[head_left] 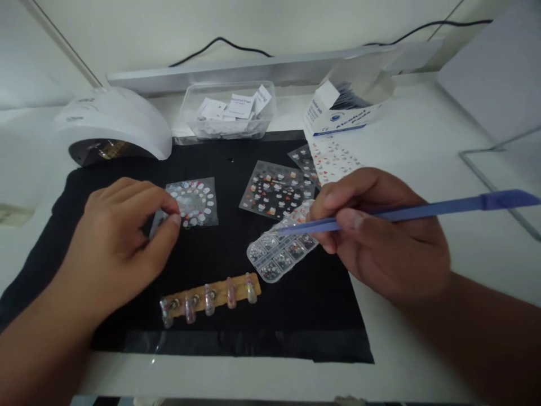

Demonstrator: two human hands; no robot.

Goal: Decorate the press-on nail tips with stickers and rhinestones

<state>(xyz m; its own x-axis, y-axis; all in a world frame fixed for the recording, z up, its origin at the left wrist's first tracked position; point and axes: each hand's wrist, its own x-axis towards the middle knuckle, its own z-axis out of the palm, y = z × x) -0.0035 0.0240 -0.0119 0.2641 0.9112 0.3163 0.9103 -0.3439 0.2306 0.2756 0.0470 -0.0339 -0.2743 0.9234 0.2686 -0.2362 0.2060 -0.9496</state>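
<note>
My right hand (376, 231) is closed around a slim blue-purple stick-like tool (406, 213). The tool's thin tip points left, over a clear compartment case (270, 273) of tiny rhinestones and beads. My left hand (122, 237) has thumb and forefinger pinched together over the left part of a clear sheet with round white and coloured spots (198, 203); anything between the fingertips is too small to make out. Between the hands and nearer to me, a tan strip (198, 299) bears several decorated false nails (209, 300). Behind the case lies a dark-looking sticker sheet (274, 189).
A white nail lamp (122, 121) stands back left. Behind the black mat (236, 152) are a clear tub (228, 129) of alcohol pad packets and an open alcohol pads box (342, 115). More sticker sheets (333, 158) lie near my right hand. A black cable (220, 39) runs along the back.
</note>
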